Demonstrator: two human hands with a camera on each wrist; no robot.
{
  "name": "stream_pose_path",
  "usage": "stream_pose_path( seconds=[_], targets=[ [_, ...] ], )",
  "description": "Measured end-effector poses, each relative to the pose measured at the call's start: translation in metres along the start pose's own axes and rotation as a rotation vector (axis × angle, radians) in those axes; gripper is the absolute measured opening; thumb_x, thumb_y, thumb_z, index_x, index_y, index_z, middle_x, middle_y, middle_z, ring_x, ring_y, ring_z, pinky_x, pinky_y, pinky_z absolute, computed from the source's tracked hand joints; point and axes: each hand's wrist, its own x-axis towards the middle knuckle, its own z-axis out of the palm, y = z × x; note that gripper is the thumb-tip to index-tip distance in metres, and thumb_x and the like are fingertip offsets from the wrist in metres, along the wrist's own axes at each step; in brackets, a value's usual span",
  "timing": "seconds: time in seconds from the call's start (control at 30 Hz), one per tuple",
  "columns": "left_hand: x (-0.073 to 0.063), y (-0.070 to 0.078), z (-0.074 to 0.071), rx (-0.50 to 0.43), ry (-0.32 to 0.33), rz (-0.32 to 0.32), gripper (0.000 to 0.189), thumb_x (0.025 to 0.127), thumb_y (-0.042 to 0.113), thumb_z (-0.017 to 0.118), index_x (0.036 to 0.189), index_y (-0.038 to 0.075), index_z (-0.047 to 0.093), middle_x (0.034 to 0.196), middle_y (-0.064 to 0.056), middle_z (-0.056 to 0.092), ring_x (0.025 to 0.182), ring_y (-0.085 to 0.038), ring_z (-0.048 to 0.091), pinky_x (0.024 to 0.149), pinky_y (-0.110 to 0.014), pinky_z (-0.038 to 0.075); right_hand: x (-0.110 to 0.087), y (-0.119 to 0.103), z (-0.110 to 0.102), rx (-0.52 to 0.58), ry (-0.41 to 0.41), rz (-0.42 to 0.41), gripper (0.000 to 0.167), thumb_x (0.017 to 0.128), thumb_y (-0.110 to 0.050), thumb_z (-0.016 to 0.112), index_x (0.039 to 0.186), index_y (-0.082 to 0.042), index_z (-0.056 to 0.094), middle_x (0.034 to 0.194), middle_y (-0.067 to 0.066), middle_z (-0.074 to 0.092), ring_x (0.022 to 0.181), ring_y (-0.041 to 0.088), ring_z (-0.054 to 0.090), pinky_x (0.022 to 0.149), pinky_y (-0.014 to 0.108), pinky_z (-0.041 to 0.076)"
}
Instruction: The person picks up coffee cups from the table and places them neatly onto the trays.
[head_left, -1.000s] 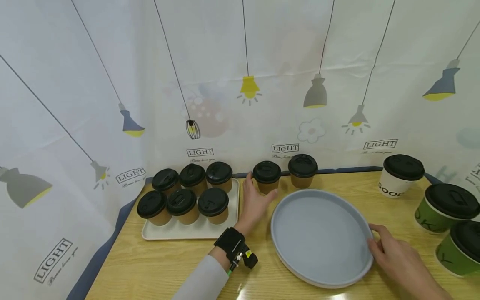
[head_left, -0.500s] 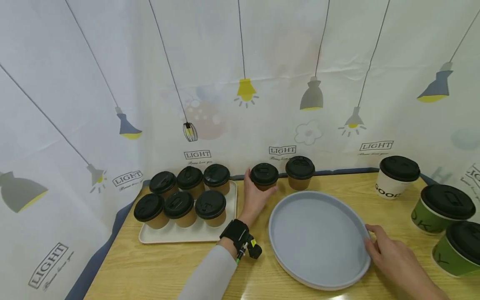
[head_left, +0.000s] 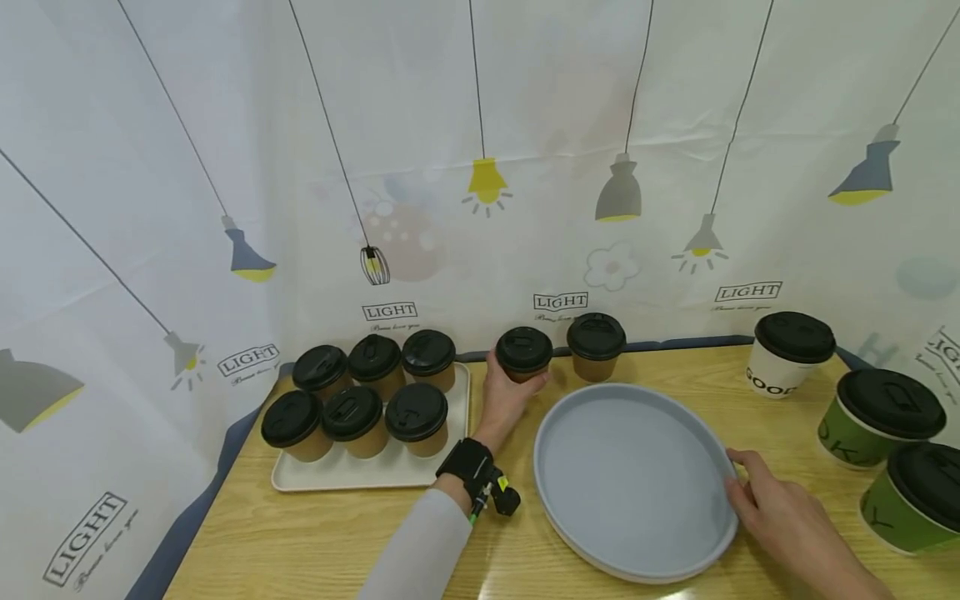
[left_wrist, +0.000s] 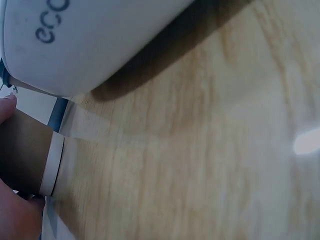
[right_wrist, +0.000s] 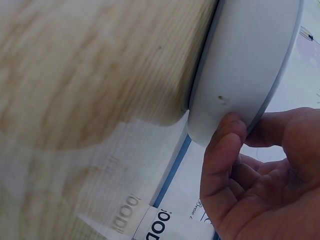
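My left hand grips a small brown paper cup with a black lid, fingers on its left and thumb on its near right side. The left wrist view shows the cup's brown wall and pale bottom band close to the table; whether it touches the wood I cannot tell. Just right of it stands a matching lidded cup. A round grey-blue tray lies in front of both cups. At its right side, my right hand pinches the rim; the right wrist view shows fingertips against its pale side wall.
Left of my left hand, several matching lidded cups stand in two rows on a white rectangular tray. To the right are a white lidded cup and two green lidded cups. A printed curtain hangs behind the wooden table.
My left hand has closed from beside the brown cup to a grip round it. My right hand keeps its hold on the round tray's rim. The head view has shifted slightly.
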Motion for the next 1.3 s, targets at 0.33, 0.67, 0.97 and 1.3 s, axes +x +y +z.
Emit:
stream_pose_path(
  seconds=[0.33,0.67,0.97,1.3],
  targets=[
    [-0.009,0.016,-0.008,-0.016,0.006,0.036,0.093,0.081,0.031,0.088,0.155,0.011,0.035,0.143,-0.012,0.057,0.132,-0.028,0.055,0.112,-0.048,0.042,0.0,-0.002,0.0,-0.005,-0.009,0.004,0.045,0.106,-0.012,0.053,0.14,0.014,0.04,0.093,0.019,0.071,0.079,0.027,0.069,0.064,0.048,0.055],
    [-0.035,0.05,-0.02,-0.096,-0.138,0.133,0.087,0.081,0.027,0.091,0.15,0.016,0.04,0.143,0.0,0.055,0.136,-0.018,0.052,0.115,-0.044,0.041,0.001,-0.003,-0.002,-0.004,-0.035,0.021,0.045,0.106,-0.013,0.052,0.14,0.014,0.04,0.097,0.023,0.071,0.085,0.035,0.071,0.068,0.052,0.056],
    [-0.056,0.055,-0.019,-0.086,-0.293,0.212,0.081,0.079,0.025,0.093,0.146,0.021,0.048,0.14,0.009,0.059,0.131,-0.011,0.055,0.11,-0.037,0.046,0.002,-0.002,0.001,0.0,-0.034,0.015,0.044,0.106,-0.012,0.051,0.139,0.015,0.04,0.096,0.023,0.071,0.084,0.034,0.071,0.067,0.052,0.056],
    [-0.072,0.039,-0.013,0.035,-0.385,0.173,0.084,0.078,0.036,0.093,0.147,0.022,0.047,0.141,0.011,0.059,0.133,-0.008,0.052,0.115,-0.041,0.039,0.0,0.002,-0.001,0.0,-0.017,-0.025,0.042,0.105,-0.011,0.051,0.137,0.014,0.041,0.093,0.019,0.071,0.082,0.032,0.071,0.067,0.051,0.057]
  ],
)
